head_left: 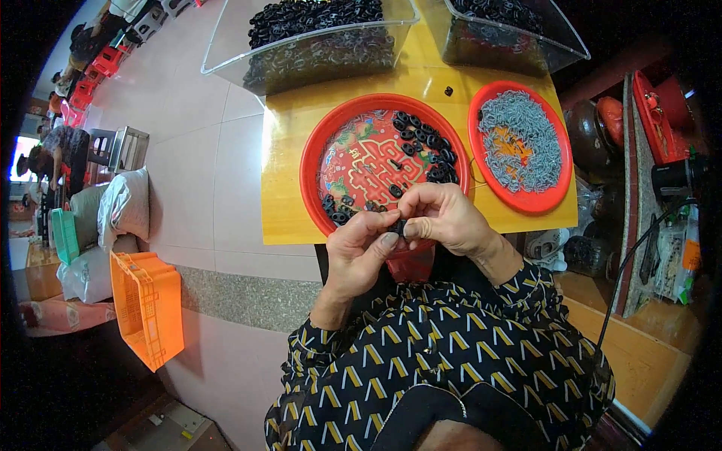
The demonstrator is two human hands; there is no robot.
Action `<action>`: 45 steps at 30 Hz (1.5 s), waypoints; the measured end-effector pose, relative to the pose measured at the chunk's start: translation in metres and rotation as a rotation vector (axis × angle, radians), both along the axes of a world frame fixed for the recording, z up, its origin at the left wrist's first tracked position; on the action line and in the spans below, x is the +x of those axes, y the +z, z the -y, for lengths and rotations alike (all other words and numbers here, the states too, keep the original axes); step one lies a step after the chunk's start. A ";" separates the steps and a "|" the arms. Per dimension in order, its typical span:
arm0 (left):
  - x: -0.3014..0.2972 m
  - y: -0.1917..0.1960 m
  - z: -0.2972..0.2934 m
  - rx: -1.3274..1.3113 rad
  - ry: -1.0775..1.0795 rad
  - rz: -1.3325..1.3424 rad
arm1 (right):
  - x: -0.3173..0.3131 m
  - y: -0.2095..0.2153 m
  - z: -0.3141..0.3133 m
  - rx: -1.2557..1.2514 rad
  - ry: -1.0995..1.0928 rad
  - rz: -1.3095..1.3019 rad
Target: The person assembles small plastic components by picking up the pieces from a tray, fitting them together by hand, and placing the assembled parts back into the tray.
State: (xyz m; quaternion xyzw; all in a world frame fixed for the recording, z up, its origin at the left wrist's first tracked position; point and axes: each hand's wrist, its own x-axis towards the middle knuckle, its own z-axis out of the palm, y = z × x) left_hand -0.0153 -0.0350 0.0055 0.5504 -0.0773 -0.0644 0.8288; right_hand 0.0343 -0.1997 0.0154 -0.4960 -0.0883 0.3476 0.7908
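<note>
Both hands meet over the near rim of a round red tray. Between their fingertips is a small black plastic part, partly hidden by the fingers. My left hand pinches it from the left, thumb and forefinger closed. From the right, my right hand grips it with thumb and bent fingers. In the tray lie several loose black oval parts with holes, most along its right side, others at its near left. Just beyond the fingertips sits a single black part.
Right of the tray, a red oval tray holds many small grey metal pieces, apparently screws. Two clear bins of black parts stand at the yellow table's far side. An orange crate and sacks stand on the left floor.
</note>
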 end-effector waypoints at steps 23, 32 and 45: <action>0.003 -0.010 0.002 -0.100 0.073 0.002 | 0.007 0.004 -0.001 -0.027 -0.030 0.039; -0.002 -0.009 0.002 -0.025 0.133 -0.043 | -0.004 0.007 -0.004 -0.182 -0.076 0.095; -0.005 0.006 -0.003 0.239 0.230 0.008 | 0.010 0.038 0.004 -0.419 -0.135 0.052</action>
